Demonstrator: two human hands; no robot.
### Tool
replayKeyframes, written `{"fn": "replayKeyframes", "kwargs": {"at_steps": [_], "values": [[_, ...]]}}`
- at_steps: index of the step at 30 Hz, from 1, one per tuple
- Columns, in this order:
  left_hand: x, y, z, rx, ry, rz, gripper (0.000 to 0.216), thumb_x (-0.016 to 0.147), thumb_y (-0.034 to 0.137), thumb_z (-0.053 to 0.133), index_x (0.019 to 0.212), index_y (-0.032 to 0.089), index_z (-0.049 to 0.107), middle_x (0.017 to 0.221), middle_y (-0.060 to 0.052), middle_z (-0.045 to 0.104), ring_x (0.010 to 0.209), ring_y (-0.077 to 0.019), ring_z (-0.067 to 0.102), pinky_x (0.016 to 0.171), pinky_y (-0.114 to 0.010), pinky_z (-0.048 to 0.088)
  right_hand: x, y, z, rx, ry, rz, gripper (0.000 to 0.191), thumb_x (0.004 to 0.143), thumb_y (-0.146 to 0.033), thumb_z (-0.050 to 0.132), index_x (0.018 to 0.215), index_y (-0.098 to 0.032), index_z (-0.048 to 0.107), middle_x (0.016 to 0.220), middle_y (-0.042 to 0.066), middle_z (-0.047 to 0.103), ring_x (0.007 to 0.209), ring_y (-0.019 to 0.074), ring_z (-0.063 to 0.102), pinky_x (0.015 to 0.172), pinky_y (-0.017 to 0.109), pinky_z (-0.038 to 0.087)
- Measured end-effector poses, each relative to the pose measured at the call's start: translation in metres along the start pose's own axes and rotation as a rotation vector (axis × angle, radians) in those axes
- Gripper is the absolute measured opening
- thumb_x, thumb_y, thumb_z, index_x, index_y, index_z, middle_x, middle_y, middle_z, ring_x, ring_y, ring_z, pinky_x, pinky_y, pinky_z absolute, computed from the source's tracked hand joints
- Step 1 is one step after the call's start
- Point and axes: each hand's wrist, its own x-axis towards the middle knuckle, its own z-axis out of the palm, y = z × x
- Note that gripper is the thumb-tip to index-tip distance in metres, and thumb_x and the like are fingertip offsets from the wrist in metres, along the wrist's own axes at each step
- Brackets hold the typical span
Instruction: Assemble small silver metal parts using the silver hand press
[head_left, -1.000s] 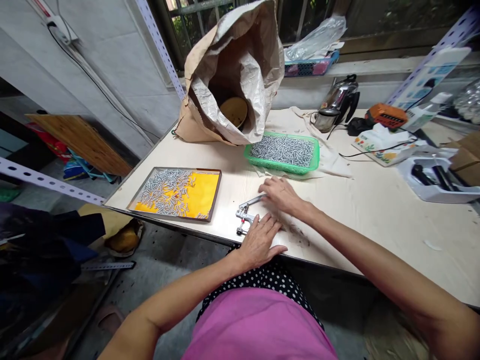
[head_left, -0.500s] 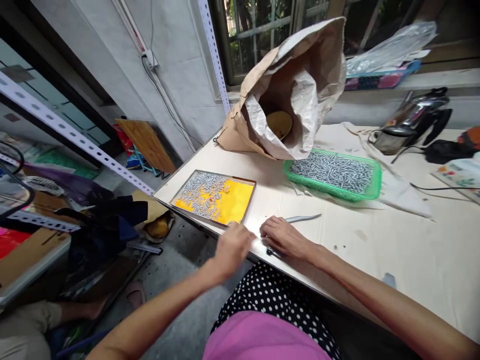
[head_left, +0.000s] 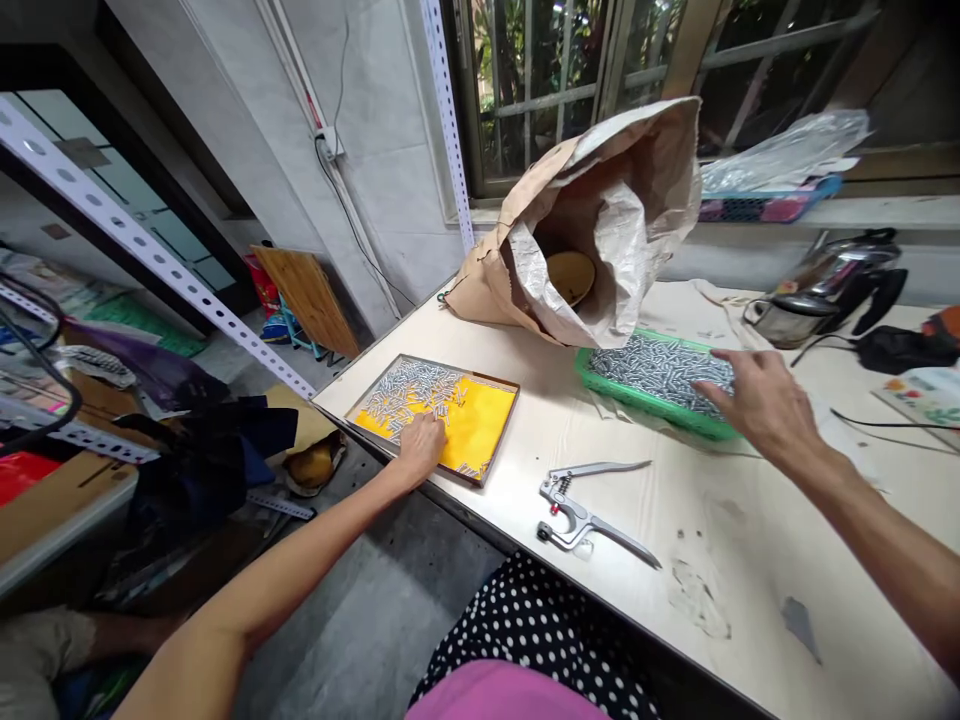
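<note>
My left hand (head_left: 421, 446) reaches into the flat yellow-bottomed tray (head_left: 487, 425) at the table's left edge, fingers curled down among several small metal pins (head_left: 409, 385); whether they hold one is hidden. My right hand (head_left: 754, 404) hovers with fingers spread over the right end of the green basket (head_left: 645, 405), which is full of metal pins. A pair of silver pliers (head_left: 581, 512) lies on the table between my arms, untouched by either hand.
A large brown paper sack (head_left: 600, 220) with a yellow bowl inside leans behind the basket. A kettle (head_left: 821, 285) and black cables sit at the back right. White cloth lies under the basket. Metal shelving uprights and clutter fill the floor at the left.
Both hands left the pliers, which now lie free on the table. My left hand went out to the yellow tray and my right hand to the green basket. The view swung left.
</note>
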Motion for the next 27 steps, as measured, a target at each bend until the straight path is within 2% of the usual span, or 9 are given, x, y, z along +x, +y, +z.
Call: {"fn": "replayKeyframes", "kwargs": {"at_steps": [3,6,8,10,14,16,20,23,27], "values": [[0.005,-0.004,-0.001,-0.063,-0.013,-0.002,0.018,0.082,0.011,0.054,0.086,0.015,0.071,0.099,-0.014,0.069,0.103,-0.0257,0.059,0.086,-0.034,0.046,-0.037,-0.009,0.007,0.046,-0.14,-0.098,0.059,0.092,-0.062,0.035,0.124,-0.019,0.06,0.105,0.018,0.059,0.069,0.0255,0.059,0.062,0.045,0.051],[0.014,-0.009,-0.005,-0.159,-0.011,-0.014,0.017,0.079,0.012,0.055,0.082,0.016,0.071,0.089,-0.009,0.071,0.091,-0.0226,0.063,0.079,-0.03,0.047,-0.089,-0.047,0.005,0.304,-0.284,-0.175,0.041,0.095,-0.049,0.04,0.116,-0.021,0.062,0.105,0.012,0.061,0.068,0.0206,0.062,0.067,0.04,0.054],[0.023,-0.01,-0.009,-0.245,-0.002,-0.02,0.014,0.079,0.016,0.057,0.079,0.015,0.07,0.081,-0.007,0.071,0.081,-0.0195,0.064,0.072,-0.026,0.046,-0.115,-0.076,0.003,0.424,-0.334,-0.184,0.029,0.095,-0.04,0.045,0.108,-0.023,0.064,0.104,0.01,0.063,0.078,0.0215,0.065,0.073,0.038,0.054],[0.03,-0.01,-0.013,-0.492,-0.018,-0.066,0.01,0.079,0.022,0.062,0.077,0.015,0.068,0.075,-0.004,0.07,0.066,-0.015,0.062,0.062,-0.023,0.045,-0.128,-0.103,0.004,0.536,-0.383,-0.156,0.024,0.095,-0.034,0.045,0.1,-0.024,0.066,0.098,0.008,0.066,0.084,0.0215,0.066,0.076,0.036,0.054],[0.033,0.0,-0.017,-1.205,-0.154,-0.264,0.026,0.066,0.032,0.079,0.077,0.014,0.064,0.072,-0.002,0.067,0.051,-0.0076,0.053,0.05,-0.019,0.042,-0.115,-0.151,0.022,0.79,-0.439,0.003,0.022,0.092,-0.031,0.049,0.09,-0.022,0.069,0.089,0.006,0.07,0.082,0.0205,0.067,0.077,0.036,0.053],[0.029,0.008,-0.018,-1.341,-0.197,-0.305,0.033,0.06,0.033,0.084,0.077,0.014,0.063,0.073,-0.002,0.067,0.052,-0.0064,0.053,0.05,-0.018,0.043,-0.102,-0.175,0.038,0.971,-0.522,0.162,0.02,0.089,-0.031,0.051,0.092,-0.022,0.069,0.087,0.004,0.071,0.073,0.0175,0.067,0.069,0.032,0.054],[0.016,0.025,-0.018,-1.447,-0.22,-0.227,0.039,0.058,0.036,0.087,0.08,0.014,0.063,0.074,-0.001,0.066,0.055,-0.0057,0.053,0.052,-0.018,0.045,-0.086,-0.219,0.074,1.286,-0.635,0.508,0.022,0.082,-0.035,0.063,0.098,-0.02,0.065,0.081,0.002,0.071,0.061,0.0138,0.066,0.056,0.027,0.053],[0.009,0.033,-0.017,-1.49,-0.199,-0.18,0.043,0.056,0.038,0.088,0.082,0.013,0.064,0.074,-0.001,0.065,0.055,-0.0062,0.054,0.053,-0.019,0.046,-0.084,-0.239,0.093,1.43,-0.646,0.621,0.025,0.074,-0.037,0.072,0.089,-0.019,0.063,0.068,-0.001,0.067,0.06,0.0137,0.065,0.057,0.026,0.054],[0.0,0.038,-0.016,-1.314,0.003,-0.106,0.035,0.066,0.041,0.08,0.083,0.014,0.065,0.074,-0.002,0.064,0.059,-0.0102,0.056,0.058,-0.024,0.047,-0.083,-0.252,0.103,1.511,-0.582,0.698,0.026,0.067,-0.039,0.075,0.076,-0.018,0.062,0.065,-0.001,0.065,0.057,0.0115,0.061,0.058,0.027,0.055]]}}
